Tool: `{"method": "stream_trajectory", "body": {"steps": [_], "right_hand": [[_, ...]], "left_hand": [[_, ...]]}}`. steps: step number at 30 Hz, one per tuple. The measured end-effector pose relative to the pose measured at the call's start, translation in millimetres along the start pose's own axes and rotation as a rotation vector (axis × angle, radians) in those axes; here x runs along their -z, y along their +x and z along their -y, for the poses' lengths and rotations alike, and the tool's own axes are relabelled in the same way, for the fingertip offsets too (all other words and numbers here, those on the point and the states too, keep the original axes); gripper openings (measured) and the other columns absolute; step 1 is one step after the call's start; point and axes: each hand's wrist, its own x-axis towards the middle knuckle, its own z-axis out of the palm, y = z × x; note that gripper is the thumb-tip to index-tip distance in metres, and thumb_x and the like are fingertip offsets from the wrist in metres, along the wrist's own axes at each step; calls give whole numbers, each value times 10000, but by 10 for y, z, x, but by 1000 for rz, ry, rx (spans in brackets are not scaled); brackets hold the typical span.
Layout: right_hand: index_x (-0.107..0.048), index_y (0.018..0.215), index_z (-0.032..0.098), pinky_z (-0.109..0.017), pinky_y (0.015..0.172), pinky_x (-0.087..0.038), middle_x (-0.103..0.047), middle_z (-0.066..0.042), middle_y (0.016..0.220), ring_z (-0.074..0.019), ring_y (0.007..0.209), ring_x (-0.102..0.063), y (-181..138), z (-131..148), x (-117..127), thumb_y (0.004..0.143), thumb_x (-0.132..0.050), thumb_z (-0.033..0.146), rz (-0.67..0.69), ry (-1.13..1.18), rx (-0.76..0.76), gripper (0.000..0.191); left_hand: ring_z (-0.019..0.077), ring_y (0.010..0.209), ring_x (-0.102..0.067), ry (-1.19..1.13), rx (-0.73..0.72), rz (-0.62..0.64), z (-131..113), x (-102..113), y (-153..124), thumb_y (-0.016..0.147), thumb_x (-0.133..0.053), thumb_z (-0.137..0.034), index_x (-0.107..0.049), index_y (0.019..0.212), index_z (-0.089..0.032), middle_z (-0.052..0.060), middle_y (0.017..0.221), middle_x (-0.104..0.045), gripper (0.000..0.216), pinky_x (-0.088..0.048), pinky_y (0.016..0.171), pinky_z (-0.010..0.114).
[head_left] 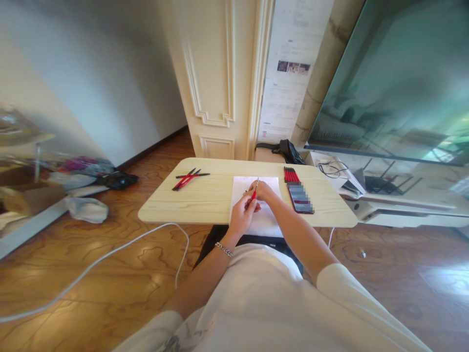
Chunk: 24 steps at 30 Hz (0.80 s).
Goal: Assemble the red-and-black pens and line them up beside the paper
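1. Two bare hands met over the middle of the pale wooden tabletop [205, 195], close to its near edge, and both gripped one slim red pen [254, 194].
2. The left hand [242, 215], with a silver chain bracelet [223, 250] at the wrist, was closed narrowly around the lower red part of the pen.
3. The right hand [263, 190] was curled shut on the upper part, and a thin pale tip stuck out above its fingers. Whether the two hands were pulling, twisting or only steadying the pen could not be told.
4. The slim red pen hung just above a white rectangular sheet of paper [242, 185], which lay flat from the middle of the tabletop to its near edge.
5. As for progress, the sheet looked unmarked where it showed, though the hands hid part of it.
6. A few loose red and black pens [188, 179] lay crossed near the far left corner, well apart from the hands.
7. A neat row of red pens [291, 175] lay near the far right edge, touching a dark flat rectangular pack [300, 198] that reached toward the near right corner.
8. Judged from that, one pen was in hand, a few lay set aside on the left, and the larger row on the right looked untouched.
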Motion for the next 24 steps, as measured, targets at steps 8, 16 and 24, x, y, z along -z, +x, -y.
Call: {"method": "stream_trajectory", "body": {"steps": [8, 16, 24], "right_hand": [[-653, 639, 146, -223, 530, -407, -660, -55, 613, -149, 603, -593, -38, -161, 50, 717, -650, 364, -38, 349, -9, 231], [-579, 1083, 219, -188, 573, -460, -684, -6, 824, -97, 666, -621, -435, -268, 401, 728, -666, 378, -242, 1157, 75, 399], [-544, 1060, 231, -225, 598, -508, -685, -4, 815, -126, 702, -649, -477, -47, 561, 733, -690, 429, -433, 1175, 142, 409]], "left_hand": [[162, 744, -666, 19, 7, -19, -3, -4, -11, 863, -563, -484, -600, 1083, -147, 56, 799, -675, 404, -556, 731, 319], [149, 740, -655, 6, 30, -5, -1, -16, -12, 860, -582, -458, -599, 1084, -140, 49, 796, -663, 390, -543, 726, 296], [144, 739, -645, 44, 20, 6, 31, 3, -19, 857, -575, -464, -608, 1085, -165, 35, 793, -660, 377, -540, 745, 309]]}}
